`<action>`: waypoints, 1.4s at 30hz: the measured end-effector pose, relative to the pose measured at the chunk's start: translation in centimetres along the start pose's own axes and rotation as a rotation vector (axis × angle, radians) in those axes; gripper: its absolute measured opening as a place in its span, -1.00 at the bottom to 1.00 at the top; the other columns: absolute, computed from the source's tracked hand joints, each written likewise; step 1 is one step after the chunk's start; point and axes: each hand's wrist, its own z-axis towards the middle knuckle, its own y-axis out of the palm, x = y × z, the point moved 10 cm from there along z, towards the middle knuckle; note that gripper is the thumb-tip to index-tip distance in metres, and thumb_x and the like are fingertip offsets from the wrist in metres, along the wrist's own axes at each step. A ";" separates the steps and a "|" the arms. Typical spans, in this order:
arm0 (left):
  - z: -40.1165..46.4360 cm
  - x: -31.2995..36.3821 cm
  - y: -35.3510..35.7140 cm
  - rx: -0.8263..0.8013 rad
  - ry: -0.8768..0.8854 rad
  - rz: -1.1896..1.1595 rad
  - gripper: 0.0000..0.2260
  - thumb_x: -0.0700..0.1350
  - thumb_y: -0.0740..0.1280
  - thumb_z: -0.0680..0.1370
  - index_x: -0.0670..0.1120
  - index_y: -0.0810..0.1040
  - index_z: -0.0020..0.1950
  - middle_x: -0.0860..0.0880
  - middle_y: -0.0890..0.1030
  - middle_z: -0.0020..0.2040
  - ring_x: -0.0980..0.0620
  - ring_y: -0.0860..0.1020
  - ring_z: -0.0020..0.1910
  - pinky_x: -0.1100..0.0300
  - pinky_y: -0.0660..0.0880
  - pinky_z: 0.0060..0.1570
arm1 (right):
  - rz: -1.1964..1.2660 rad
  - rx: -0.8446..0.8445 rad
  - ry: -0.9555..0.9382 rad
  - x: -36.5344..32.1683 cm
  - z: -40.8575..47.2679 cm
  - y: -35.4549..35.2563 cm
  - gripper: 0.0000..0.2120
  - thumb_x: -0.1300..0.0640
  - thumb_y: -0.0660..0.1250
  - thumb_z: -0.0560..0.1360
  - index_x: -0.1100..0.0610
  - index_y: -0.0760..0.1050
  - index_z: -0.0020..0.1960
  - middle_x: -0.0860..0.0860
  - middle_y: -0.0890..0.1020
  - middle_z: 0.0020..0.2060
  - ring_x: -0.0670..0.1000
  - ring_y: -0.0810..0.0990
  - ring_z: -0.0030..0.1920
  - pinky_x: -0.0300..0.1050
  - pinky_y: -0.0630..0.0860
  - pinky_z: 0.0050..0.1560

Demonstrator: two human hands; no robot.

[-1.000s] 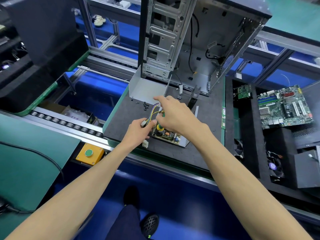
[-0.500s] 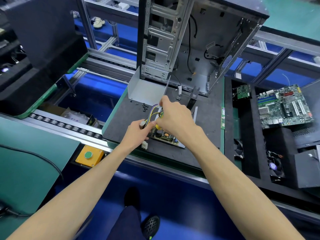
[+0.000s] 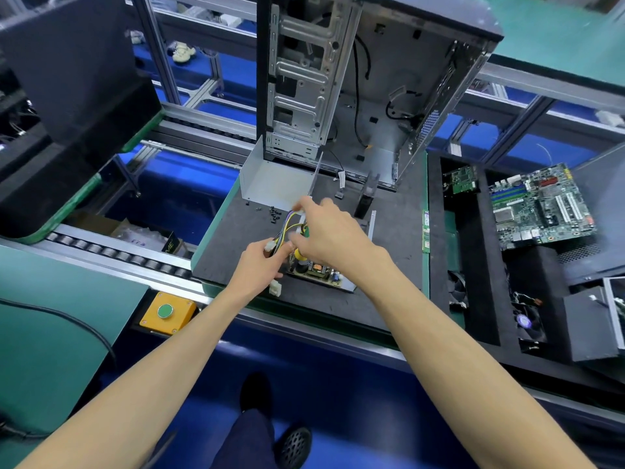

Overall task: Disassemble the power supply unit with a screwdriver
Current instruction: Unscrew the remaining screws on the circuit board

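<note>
The power supply's circuit board (image 3: 319, 270) lies bare on the black mat (image 3: 236, 238), partly hidden by my hands. Its grey metal cover (image 3: 270, 184) stands apart just behind. My left hand (image 3: 260, 265) grips the coloured cable bundle (image 3: 284, 228) near its white connectors (image 3: 274, 287). My right hand (image 3: 328, 231) reaches over the board, its blurred fingertips pinching the upper end of the wires. A green and yellow piece (image 3: 302, 245) shows under the palm; I cannot tell if it is the screwdriver. Several loose black screws (image 3: 274, 212) lie left of the hands.
An open computer case (image 3: 355, 89) stands upright behind the mat. To the right, foam trays hold a motherboard (image 3: 541, 206), a small green card (image 3: 461, 179) and fans (image 3: 527, 323). A yellow box with a green button (image 3: 165, 311) sits at the conveyor's front edge.
My right hand has shifted slightly along the wires above the board. My left hand keeps its hold on the cable bundle. The board has not moved.
</note>
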 end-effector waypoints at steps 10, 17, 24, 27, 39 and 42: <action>0.1 -0.2 -0.1 0.018 -0.007 -0.001 -0.66 0.09 0.35 0.59 -0.20 0.61 -0.08 -0.10 0.66 -0.21 -0.07 0.68 -0.10 -0.05 0.67 -0.07 | -0.028 0.063 0.039 1.1 0.3 -0.1 -0.65 0.01 0.24 0.63 0.12 0.40 0.37 0.19 0.55 0.17 0.33 0.58 0.08 0.04 0.43 -0.08; 0.4 -0.7 -0.2 0.015 -0.012 -0.020 -0.68 0.12 0.38 0.57 -0.15 0.62 -0.12 0.00 0.63 -0.31 0.03 0.65 -0.19 -0.02 0.68 -0.12 | -0.030 0.071 -0.079 -0.3 0.4 -0.4 -0.69 -0.02 0.31 0.59 0.05 0.50 0.29 0.12 0.55 0.12 0.20 0.55 0.11 0.03 0.48 -0.02; 0.5 -1.1 -0.2 0.006 -0.015 -0.051 -0.64 0.11 0.37 0.56 -0.22 0.62 -0.06 -0.09 0.63 -0.25 -0.09 0.66 -0.09 -0.02 0.68 -0.12 | -0.044 0.001 -0.182 -1.6 0.0 0.2 -0.48 0.10 0.27 0.55 -0.02 0.38 0.51 0.05 0.58 0.31 0.18 0.56 0.27 0.09 0.51 0.18; 0.5 -0.8 -0.1 -0.010 -0.002 -0.041 -0.64 0.15 0.37 0.54 -0.17 0.63 -0.08 -0.05 0.62 -0.27 0.02 0.64 -0.16 0.00 0.68 -0.12 | -0.029 0.046 -0.143 -0.7 0.3 -0.2 -0.49 0.07 0.29 0.56 -0.01 0.36 0.50 0.08 0.66 0.11 0.25 0.59 0.14 0.08 0.51 0.10; 0.7 -1.2 0.0 0.001 0.001 -0.031 -0.69 0.14 0.37 0.57 -0.11 0.65 0.00 -0.10 0.69 -0.17 -0.02 0.67 -0.09 0.02 0.68 -0.11 | 0.426 0.379 -0.150 2.1 -2.7 0.4 -0.76 0.12 0.40 0.55 0.05 0.39 0.15 -0.02 0.63 -0.19 0.05 0.58 -0.17 0.08 0.54 -0.09; 0.7 -1.3 -0.1 0.006 0.002 -0.052 -0.70 0.15 0.39 0.56 -0.09 0.66 -0.03 -0.11 0.69 -0.17 -0.06 0.68 -0.08 0.02 0.68 -0.13 | 0.467 0.390 -0.153 2.8 -3.1 1.1 -0.82 0.10 0.40 0.57 0.02 0.42 0.09 -0.01 0.66 -0.18 0.07 0.62 -0.14 0.10 0.55 -0.05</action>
